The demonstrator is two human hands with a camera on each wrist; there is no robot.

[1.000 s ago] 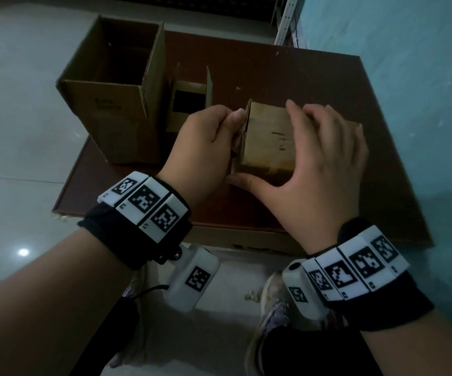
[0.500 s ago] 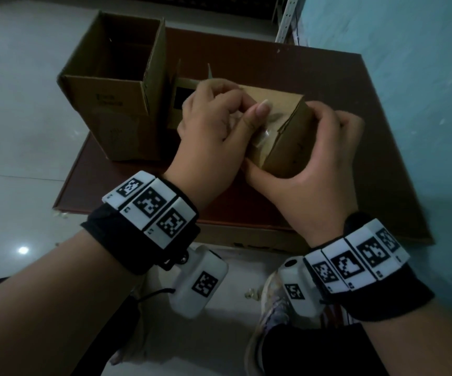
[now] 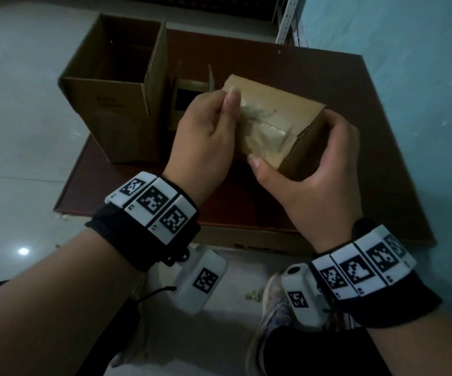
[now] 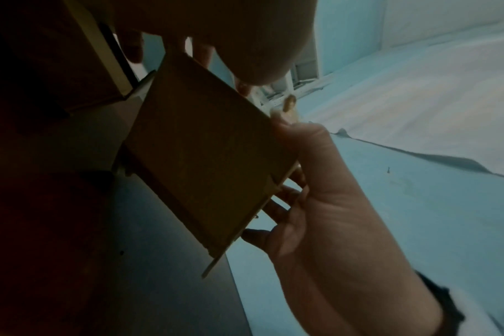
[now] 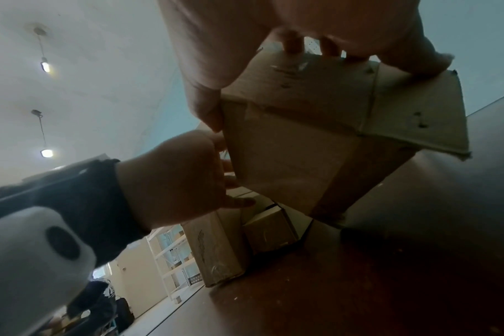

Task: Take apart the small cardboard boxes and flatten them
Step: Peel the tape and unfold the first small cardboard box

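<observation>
I hold a small cardboard box [image 3: 271,115] tilted above the brown table [image 3: 368,172], its face with wrinkled clear tape [image 3: 263,123] turned up toward me. My left hand [image 3: 226,100] pinches the box's upper left edge where the tape ends, thumb against curled fingers. My right hand [image 3: 305,172] grips the box from the right, thumb on the lower corner and fingers wrapped round the far side. The left wrist view shows the box's plain side [image 4: 205,154] with the right hand [image 4: 317,181] under it. In the right wrist view the box [image 5: 296,141] has one flap sticking out.
A large open cardboard box [image 3: 116,90] stands upright at the table's back left corner. Another small box [image 3: 189,96] with raised flaps sits right beside it, behind my left hand. A blue wall [image 3: 409,77] runs along the table's right side.
The box has been turned so its taped face points up at me. My left hand moved from the box's near left side to its upper left edge. My right hand shifted to the right side.
</observation>
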